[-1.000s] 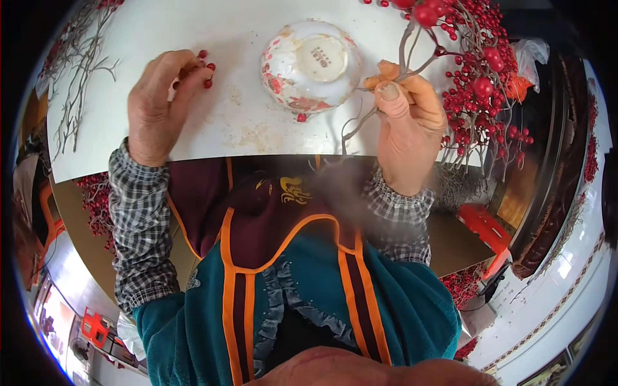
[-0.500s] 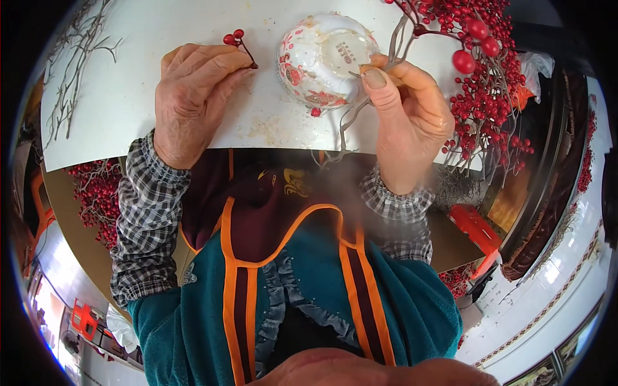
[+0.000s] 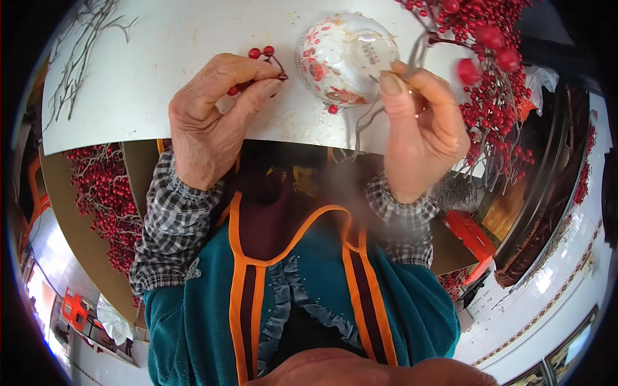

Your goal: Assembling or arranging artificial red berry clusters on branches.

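Between the thumb and fingers of my left hand [image 3: 212, 116] is a small sprig of red berries [image 3: 268, 51], its dark stem end pointing right. My right hand [image 3: 425, 122] pinches a thin grey-brown branch [image 3: 368, 123]; its lower end hangs over the table's front edge, and its upper part reaches up toward red berries at the top right. An upside-down white bowl with red patterns [image 3: 335, 71] stands on the white table between my hands. Its base looks wet or smeared. One loose red berry [image 3: 333, 109] lies by the bowl's near rim.
Bare grey twigs [image 3: 80, 58] lie on the table's far left. A large heap of red-berry branches [image 3: 496, 109] fills the right side. More berry branches [image 3: 106, 206] sit in a cardboard box below the left edge. An orange-red plastic object [image 3: 473, 238] is at lower right.
My left hand has moved right with the sprig, which has turned so more berries show below the fingers. My right hand still pinches the branch. The whole view has shifted slightly.
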### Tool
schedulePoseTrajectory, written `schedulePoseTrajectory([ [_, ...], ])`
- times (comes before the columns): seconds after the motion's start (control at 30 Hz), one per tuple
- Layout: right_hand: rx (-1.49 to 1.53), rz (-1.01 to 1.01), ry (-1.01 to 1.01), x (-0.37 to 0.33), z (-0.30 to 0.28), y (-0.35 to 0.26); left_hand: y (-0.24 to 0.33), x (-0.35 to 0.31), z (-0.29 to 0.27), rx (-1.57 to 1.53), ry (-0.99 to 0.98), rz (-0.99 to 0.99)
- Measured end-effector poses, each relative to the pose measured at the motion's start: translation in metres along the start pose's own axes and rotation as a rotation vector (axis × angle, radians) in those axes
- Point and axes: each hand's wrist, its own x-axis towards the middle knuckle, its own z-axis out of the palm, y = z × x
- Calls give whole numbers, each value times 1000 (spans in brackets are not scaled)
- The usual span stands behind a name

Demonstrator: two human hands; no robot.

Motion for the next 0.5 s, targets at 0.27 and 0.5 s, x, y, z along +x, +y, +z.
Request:
schedulePoseTrajectory([
  [0.27,418,355,-223,-18,16,-27,4,-10,4,-200,25,-113],
  [0.5,461,275,-211,-22,34,-22,3,-14,4,-57,33,-27],
])
